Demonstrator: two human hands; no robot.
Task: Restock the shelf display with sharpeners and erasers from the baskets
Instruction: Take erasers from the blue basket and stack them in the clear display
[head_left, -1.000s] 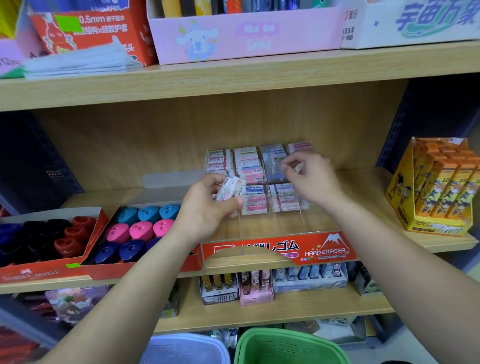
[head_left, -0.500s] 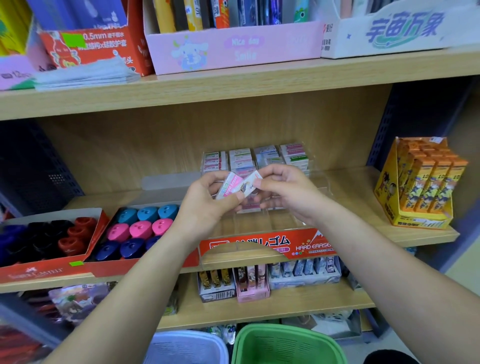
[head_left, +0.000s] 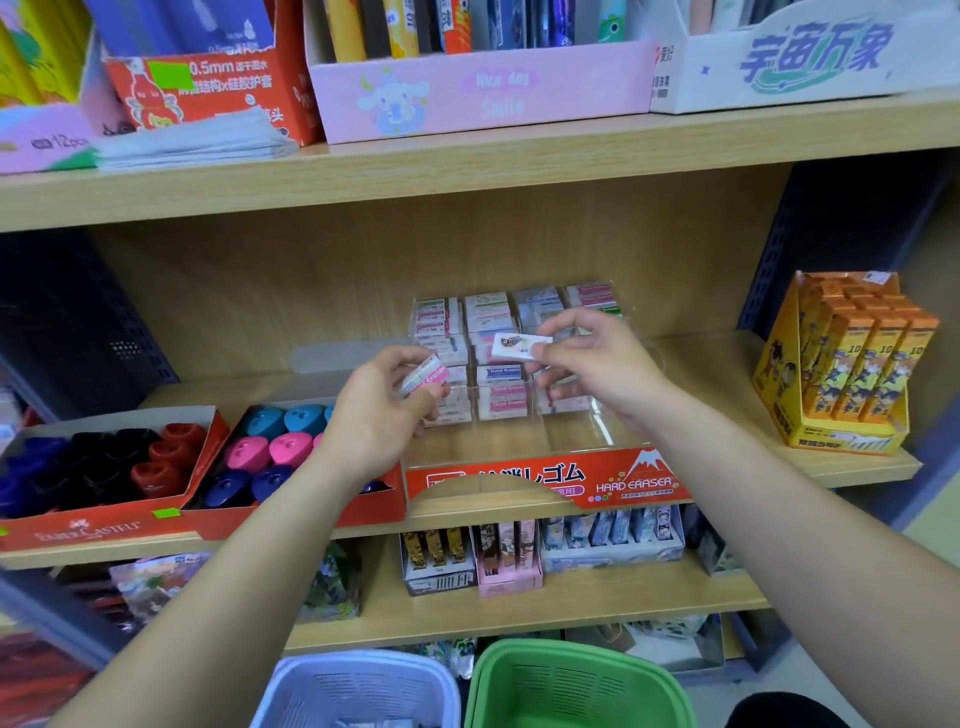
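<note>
My right hand (head_left: 597, 369) pinches a white eraser (head_left: 517, 347) by its end, above the clear eraser tray (head_left: 587, 434) with the red "Hard Eraser" front. My left hand (head_left: 382, 415) grips a pink-wrapped eraser (head_left: 428, 375) just left of the tray. Rows of wrapped erasers (head_left: 488, 322) fill the back of the tray; its front part is bare. Round sharpeners in blue, pink and navy (head_left: 270, 447) sit in a red box to the left.
Another red box of dark and red sharpeners (head_left: 104, 462) stands far left. An orange display box (head_left: 852, 364) is at the right of the shelf. A pale blue basket (head_left: 358, 691) and a green basket (head_left: 571, 686) sit below. Boxes line the upper shelf.
My right hand came back from the tray, took the white eraser from my left hand's stack and pulled it away to the right. My left hand keeps the pink one.
</note>
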